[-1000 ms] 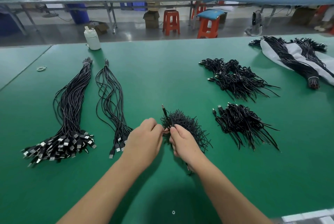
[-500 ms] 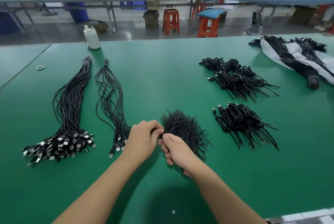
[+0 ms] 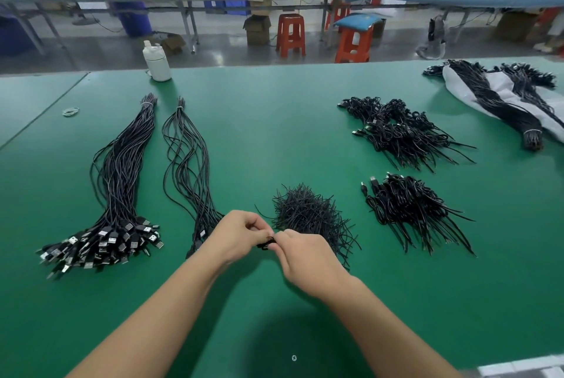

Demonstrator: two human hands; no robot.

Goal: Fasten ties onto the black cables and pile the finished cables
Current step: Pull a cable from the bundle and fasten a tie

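My left hand (image 3: 241, 234) and my right hand (image 3: 308, 258) meet at the table's near middle, both pinching a small coiled black cable (image 3: 265, 245), mostly hidden by my fingers. Just behind my right hand lies a heap of loose black ties (image 3: 308, 213). To the right are two piles of tied cables, a near pile (image 3: 409, 206) and a far pile (image 3: 399, 130). On the left lie a thick bundle of straight cables (image 3: 119, 182) with USB plugs and a thinner bundle (image 3: 186, 161).
A white bottle (image 3: 157, 61) stands at the far edge of the green table (image 3: 274, 121). A rubber band (image 3: 70, 111) lies far left. More cable bundles rest on a white bag (image 3: 500, 97) at far right. Stools and benches stand beyond the table.
Both hands have drawn back from the heap of ties toward me, closing tighter together on the coiled cable. The cable end that stuck up above my fingers is no longer visible.
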